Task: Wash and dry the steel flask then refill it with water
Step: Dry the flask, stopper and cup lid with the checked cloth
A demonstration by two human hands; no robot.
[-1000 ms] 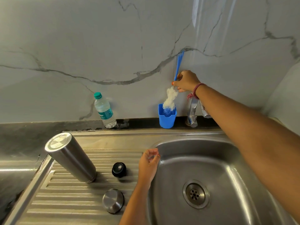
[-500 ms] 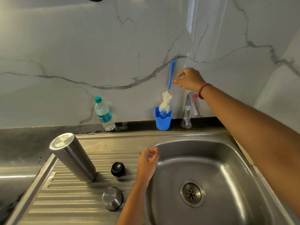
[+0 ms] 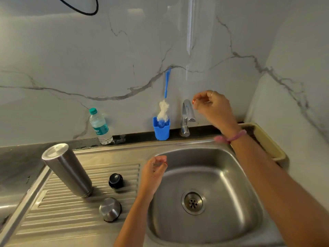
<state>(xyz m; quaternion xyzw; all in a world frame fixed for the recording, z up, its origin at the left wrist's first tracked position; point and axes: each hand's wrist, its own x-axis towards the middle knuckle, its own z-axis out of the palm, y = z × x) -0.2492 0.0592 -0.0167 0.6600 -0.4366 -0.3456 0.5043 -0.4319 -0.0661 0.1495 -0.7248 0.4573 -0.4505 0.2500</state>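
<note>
Steel sink [image 3: 210, 154] and ribbed drainboard [image 3: 71, 216] held the steel flask [image 3: 66, 169], upended to drain, its black stopper [image 3: 115, 180] and steel cap [image 3: 110, 211] beside it.
Right hand [image 3: 214, 107] hung by the tap [image 3: 186, 116] and left hand [image 3: 154, 172] at the basin's edge, both loosely curled, holding nothing; drying probably wanted a firm mid-body grip on the wet flask.

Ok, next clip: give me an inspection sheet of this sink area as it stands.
Surface: steel drainboard beside the sink basin, basin bare.
Job's things: steel flask standing upside down on the drainboard; black stopper and steel cap beside it.
Clutter: bottle brush in blue cup; plastic water bottle; yellowish tray.
Hands: left hand and right hand loosely curled, holding nothing.
Cables: black cable on the wall.
Surroundings: marble-pattern wall; tap, no water seen.
</note>
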